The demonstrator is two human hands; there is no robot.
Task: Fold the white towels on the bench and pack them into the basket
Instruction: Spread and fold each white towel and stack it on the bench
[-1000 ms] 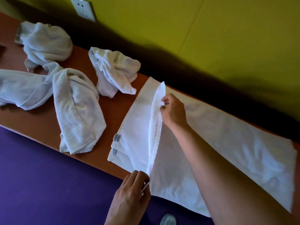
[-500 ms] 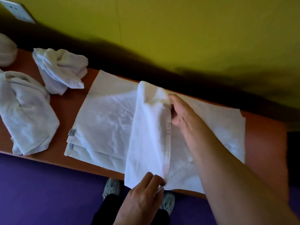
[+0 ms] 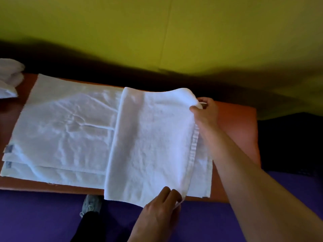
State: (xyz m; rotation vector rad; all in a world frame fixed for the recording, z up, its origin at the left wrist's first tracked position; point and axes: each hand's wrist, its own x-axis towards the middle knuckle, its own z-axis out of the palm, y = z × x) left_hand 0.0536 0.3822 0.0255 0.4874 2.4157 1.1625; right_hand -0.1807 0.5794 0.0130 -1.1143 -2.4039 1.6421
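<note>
Nearest, the left hand (image 3: 160, 206) pinches the near corner of the white towel (image 3: 150, 142), which lies spread on the bench (image 3: 236, 130). Beyond, the right hand (image 3: 205, 110) pinches the far corner, its fold doubled over the towel's right half.

I've got an orange-brown bench (image 3: 237, 123) here with a white towel (image 3: 70, 130) spread flat on it, plus crumpled towels (image 3: 8, 79) at its left end.

You see a yellow-green wall (image 3: 157, 28) behind the table, dark shadow along its base. Below lies a purple floor (image 3: 35, 215), where a grey sneaker (image 3: 90, 205) shows above a black trouser leg (image 3: 87, 227).
</note>
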